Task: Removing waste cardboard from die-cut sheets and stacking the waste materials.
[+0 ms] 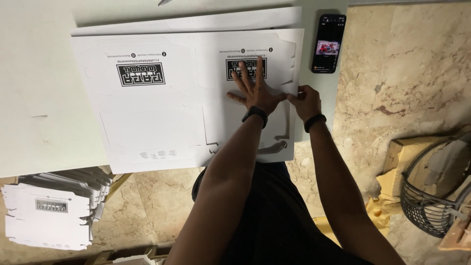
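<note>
A large flat white die-cut cardboard sheet [162, 103] with two black printed panels lies on a white table [34, 98]. My left hand [255, 88] presses flat on the sheet's right part, fingers spread. My right hand [305, 100] pinches the sheet's right edge near a cut tab. Both wrists wear black bands. More white sheets [196, 22] lie under and behind the top one.
A phone [328, 43] with a lit screen rests on the table to the right of the sheets. A stack of cut white box blanks [49, 213] sits at lower left. A dark wire basket [431, 191] and wood pieces stand on the marble floor [402, 73] at right.
</note>
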